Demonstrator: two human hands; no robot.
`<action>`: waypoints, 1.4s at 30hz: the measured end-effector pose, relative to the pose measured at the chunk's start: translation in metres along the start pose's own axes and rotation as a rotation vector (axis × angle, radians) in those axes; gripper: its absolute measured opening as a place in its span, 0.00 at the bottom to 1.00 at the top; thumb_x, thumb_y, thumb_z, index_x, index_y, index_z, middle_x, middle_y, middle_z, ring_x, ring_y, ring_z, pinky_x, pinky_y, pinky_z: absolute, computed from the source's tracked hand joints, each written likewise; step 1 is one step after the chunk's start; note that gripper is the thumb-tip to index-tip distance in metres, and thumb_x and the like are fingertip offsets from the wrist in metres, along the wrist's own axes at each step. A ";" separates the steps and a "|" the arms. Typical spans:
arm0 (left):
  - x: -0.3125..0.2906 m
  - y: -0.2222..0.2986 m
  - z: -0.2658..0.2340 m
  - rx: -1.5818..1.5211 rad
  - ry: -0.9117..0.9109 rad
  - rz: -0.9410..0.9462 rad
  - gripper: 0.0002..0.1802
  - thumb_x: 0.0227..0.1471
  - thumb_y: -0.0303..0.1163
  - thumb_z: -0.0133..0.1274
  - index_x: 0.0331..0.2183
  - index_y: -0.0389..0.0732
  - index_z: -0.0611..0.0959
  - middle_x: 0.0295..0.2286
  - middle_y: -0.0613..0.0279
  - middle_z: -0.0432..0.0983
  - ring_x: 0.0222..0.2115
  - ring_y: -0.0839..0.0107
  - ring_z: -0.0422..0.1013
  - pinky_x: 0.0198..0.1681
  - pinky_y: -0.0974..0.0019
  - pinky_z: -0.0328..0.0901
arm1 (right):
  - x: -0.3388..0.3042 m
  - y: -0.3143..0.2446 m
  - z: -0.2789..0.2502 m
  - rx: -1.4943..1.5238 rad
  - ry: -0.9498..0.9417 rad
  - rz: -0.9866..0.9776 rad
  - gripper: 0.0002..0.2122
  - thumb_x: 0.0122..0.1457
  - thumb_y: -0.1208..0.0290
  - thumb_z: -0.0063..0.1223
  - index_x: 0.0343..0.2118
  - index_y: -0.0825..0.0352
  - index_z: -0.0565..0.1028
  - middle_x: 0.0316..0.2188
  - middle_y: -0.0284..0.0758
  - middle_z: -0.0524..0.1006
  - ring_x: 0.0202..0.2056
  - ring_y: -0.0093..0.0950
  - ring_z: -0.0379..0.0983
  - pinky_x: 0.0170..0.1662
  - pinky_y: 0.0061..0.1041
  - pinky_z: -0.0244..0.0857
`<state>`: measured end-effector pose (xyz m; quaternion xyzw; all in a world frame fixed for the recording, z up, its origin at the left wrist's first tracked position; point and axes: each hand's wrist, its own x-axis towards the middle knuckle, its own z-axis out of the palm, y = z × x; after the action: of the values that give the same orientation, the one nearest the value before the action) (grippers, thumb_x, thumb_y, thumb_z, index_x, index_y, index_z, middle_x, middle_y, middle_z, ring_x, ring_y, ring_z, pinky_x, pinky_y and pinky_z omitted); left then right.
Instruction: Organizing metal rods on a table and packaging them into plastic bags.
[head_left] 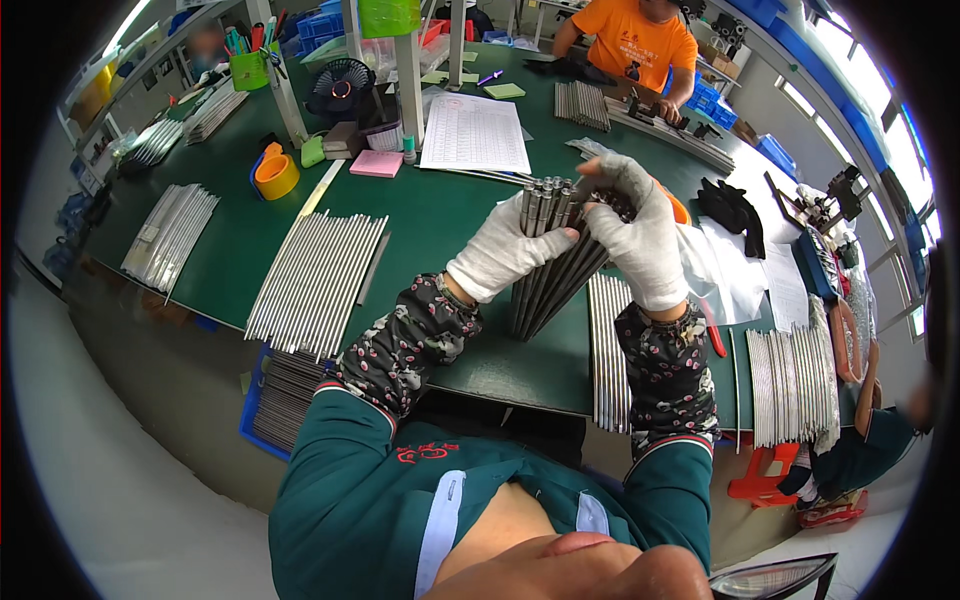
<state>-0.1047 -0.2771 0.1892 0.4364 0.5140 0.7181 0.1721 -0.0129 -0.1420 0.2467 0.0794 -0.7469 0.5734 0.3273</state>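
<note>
Both my hands wear white gloves with bare fingertips. Between them a bundle of slim metal rods (pixel 547 285) stands nearly upright, its lower ends on the green table (pixel 470 350). My left hand (pixel 505 252) closes round the left side of the bundle, near the top, thumb across the front. On the other side my right hand (pixel 648 242) curls its fingers round the upper ends of rods that lean outward. Its palm side is partly hidden. Just below my right hand lies a row of silver rods (pixel 608 350).
More rod rows lie at left (pixel 318 280), far left (pixel 170 240) and right (pixel 790 385). A yellow tape roll (pixel 276 176), pink notes (pixel 377 164) and a printed sheet (pixel 475 135) lie beyond. Black gloves (pixel 732 212) rest at right. Across the table sits a person in orange (pixel 640 45).
</note>
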 end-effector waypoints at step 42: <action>0.005 0.025 -0.003 0.673 -0.209 0.072 0.25 0.51 0.51 0.58 0.41 0.40 0.78 0.30 0.54 0.78 0.33 0.55 0.75 0.39 0.61 0.68 | 0.000 -0.005 -0.011 -0.073 -0.240 -0.011 0.14 0.52 0.81 0.54 0.44 0.70 0.76 0.30 0.31 0.76 0.32 0.19 0.72 0.39 0.17 0.66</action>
<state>-0.1049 -0.2862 0.2135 0.5575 0.6858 0.4657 0.0449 -0.0063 -0.1340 0.2522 0.1394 -0.8007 0.5303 0.2413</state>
